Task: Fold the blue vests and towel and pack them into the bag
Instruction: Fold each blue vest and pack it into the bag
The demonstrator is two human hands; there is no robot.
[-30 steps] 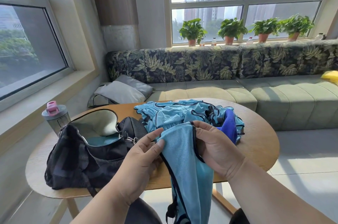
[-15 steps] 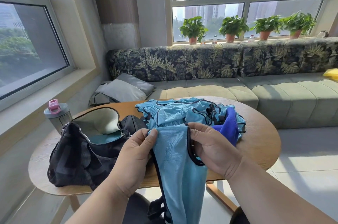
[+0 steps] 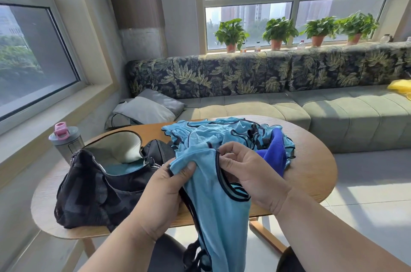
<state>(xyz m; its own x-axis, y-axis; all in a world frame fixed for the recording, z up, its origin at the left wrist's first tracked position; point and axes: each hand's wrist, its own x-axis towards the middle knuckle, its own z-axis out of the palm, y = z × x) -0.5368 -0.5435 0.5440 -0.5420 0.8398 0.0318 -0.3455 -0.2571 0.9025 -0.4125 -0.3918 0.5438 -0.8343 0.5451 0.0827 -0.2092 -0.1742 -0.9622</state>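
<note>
Both hands are up front over the near edge of the desk (image 3: 311,174), working one light blue vest (image 3: 222,216) that hangs off the edge toward 6 o'clock. Left hand (image 3: 164,196) has its fingers pinching the vest's top corner; right hand (image 3: 251,174) pinches the dark trim. The rest of the vests (image 3: 213,134) are piled at 12 o'clock with the dark blue towel (image 3: 274,151) at about 2. The open black bag (image 3: 100,187) sits at 9 o'clock, with a water bottle (image 3: 65,140) behind it.
</note>
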